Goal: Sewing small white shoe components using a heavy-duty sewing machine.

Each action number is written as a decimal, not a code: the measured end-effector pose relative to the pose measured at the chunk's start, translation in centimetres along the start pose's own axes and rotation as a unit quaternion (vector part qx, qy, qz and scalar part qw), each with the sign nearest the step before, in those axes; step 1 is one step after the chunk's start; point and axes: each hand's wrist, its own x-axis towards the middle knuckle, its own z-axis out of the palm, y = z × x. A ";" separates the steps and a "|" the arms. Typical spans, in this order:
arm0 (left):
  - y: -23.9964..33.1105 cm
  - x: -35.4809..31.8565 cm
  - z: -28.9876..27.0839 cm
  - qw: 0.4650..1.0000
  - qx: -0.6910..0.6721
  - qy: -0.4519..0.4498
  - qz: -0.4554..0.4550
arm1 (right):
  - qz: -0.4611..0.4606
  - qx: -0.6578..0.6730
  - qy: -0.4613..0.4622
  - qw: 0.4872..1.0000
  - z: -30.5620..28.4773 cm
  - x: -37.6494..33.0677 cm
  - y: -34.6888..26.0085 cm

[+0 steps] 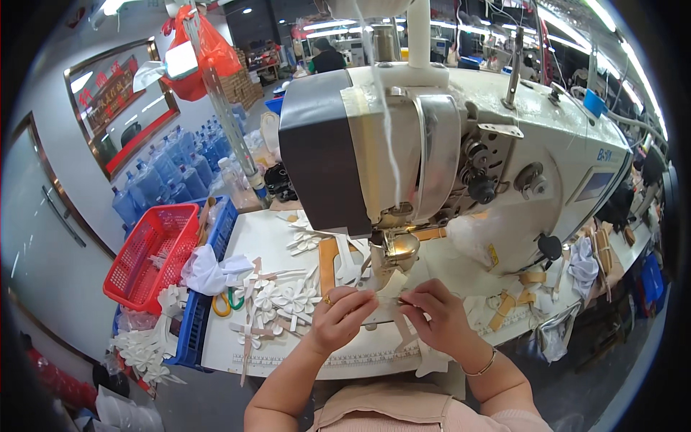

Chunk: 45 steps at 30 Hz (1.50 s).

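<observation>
forearms: both come up from the bottom edge and meet right in front of the machine
left hand (338,311): fingers curled and pinching the near left edge of the cream strap piece (392,288), ring on one finger
right hand (432,311): fingertips pressed together on the right side of the same piece, bracelet on the wrist
cream strap piece: lying flat on the white table (237,345), its far end tucked just under the presser foot (394,252) of the sewing machine (461,144)
step: looks to me like lining up, the piece is being squared under the foot, not run through yet
next move: i'd guess it needs both hands keeping the edges flat and feeding straight, fingertips kept clear of the needle
flower cutouts (284,295): white pile just left of the left hand
scissors (224,302): yellow and green handles by the blue crate (198,317)
red basket (147,255): further left, beside the blue one
ruler strip (324,356): along the table's near edge
</observation>
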 end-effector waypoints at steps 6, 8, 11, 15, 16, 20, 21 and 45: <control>0.8 -0.2 -1.0 1.000 0.015 -0.010 -0.001 | -0.022 -0.044 0.020 0.999 1.0 0.1 -1.0; 1.2 0.0 -1.2 1.000 0.013 -0.004 -0.004 | -0.037 -0.050 0.019 0.998 1.1 0.3 -1.3; 1.6 0.0 -1.1 1.000 0.010 0.007 -0.010 | -0.056 -0.062 0.030 0.996 1.1 0.4 -1.6; 1.9 -0.6 -1.2 0.999 -0.015 0.014 -0.047 | -0.065 -0.078 0.027 0.994 0.9 0.2 -1.6; 2.2 -0.8 -1.1 0.989 -0.056 0.039 -0.130 | -0.053 -0.043 0.058 0.996 1.0 0.0 -1.5; 3.5 -1.9 -1.1 0.623 -0.475 0.091 -0.615 | -0.016 0.029 0.070 0.997 1.4 -0.9 -1.2; 3.7 -1.3 -1.8 0.620 -0.446 0.004 -0.646 | -0.047 0.002 0.047 0.998 1.3 -0.9 -1.4; -7.8 2.6 -5.4 0.794 -0.236 0.239 -0.506 | 0.085 -0.021 0.033 0.996 1.5 -3.7 1.8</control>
